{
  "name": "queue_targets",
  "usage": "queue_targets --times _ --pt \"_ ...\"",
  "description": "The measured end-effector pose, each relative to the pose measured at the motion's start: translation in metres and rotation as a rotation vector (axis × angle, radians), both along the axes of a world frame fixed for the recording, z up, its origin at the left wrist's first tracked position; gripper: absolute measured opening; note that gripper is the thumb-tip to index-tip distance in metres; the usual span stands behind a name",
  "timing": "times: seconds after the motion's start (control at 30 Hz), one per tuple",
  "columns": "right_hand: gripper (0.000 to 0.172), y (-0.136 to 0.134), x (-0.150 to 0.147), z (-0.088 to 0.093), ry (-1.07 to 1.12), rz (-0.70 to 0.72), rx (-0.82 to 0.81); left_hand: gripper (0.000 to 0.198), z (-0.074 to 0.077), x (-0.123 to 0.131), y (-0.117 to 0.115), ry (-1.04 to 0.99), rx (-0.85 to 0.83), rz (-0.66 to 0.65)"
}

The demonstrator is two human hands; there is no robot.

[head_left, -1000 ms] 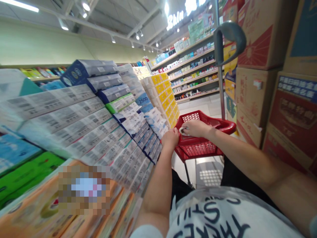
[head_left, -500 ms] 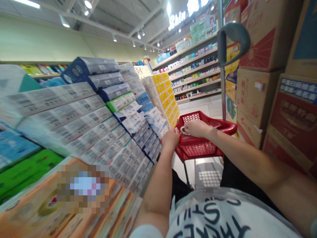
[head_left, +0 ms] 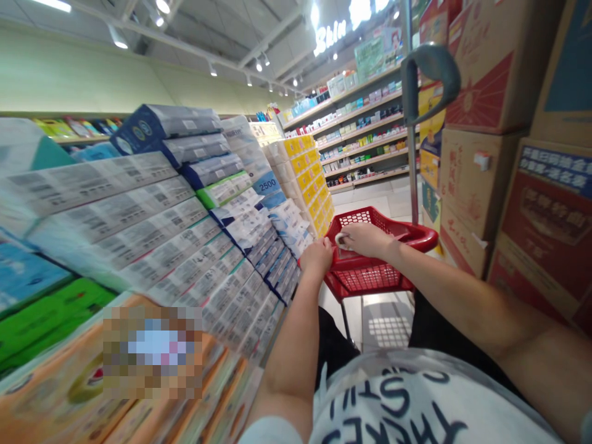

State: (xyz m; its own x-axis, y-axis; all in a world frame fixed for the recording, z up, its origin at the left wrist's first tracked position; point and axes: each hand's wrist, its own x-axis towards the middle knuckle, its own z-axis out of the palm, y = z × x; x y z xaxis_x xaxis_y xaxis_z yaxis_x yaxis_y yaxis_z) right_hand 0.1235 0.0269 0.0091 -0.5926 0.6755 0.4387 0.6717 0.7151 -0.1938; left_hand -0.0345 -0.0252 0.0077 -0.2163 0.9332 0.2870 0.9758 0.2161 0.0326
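Observation:
A red shopping cart (head_left: 377, 280) with a mesh plastic basket is in front of my body. My left hand (head_left: 317, 256) is closed around the left end of its near rim. Over the basket's near edge, my right hand (head_left: 367, 239) is curled with a small pale ring-shaped thing (head_left: 340, 238) at its fingertips. That thing's kind is too small to make out. A metal pole (head_left: 413, 176) with a grey loop handle (head_left: 432, 83) rises at the cart's right side; whether it is fixed to the cart I cannot tell.
Stacked packs of tissue paper (head_left: 185, 240) line the left side, with orange packs (head_left: 152, 407) nearest me. Yellow-and-white packs (head_left: 308, 179) stand farther ahead. Cardboard cartons (head_left: 481, 179) are piled close on the right. Shelves of small goods (head_left: 365, 132) stand beyond the tiled floor.
The cart and the pole have shifted very slightly left in view, and the right-hand cartons too. Both hands keep the same hold.

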Motion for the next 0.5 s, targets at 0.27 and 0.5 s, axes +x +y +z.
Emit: queue_targets --times 0.27,0.5 --pt "0.018 0.0063 0.0054 -0.002 0.084 0.122 -0.112 0.047 0.0003 0.0019 -0.0009 -0.02 0.007 0.011" --pt "0.024 0.0043 0.0066 0.001 0.084 0.107 -0.142 0.048 0.0003 0.0039 0.0016 -0.054 -0.004 0.001"
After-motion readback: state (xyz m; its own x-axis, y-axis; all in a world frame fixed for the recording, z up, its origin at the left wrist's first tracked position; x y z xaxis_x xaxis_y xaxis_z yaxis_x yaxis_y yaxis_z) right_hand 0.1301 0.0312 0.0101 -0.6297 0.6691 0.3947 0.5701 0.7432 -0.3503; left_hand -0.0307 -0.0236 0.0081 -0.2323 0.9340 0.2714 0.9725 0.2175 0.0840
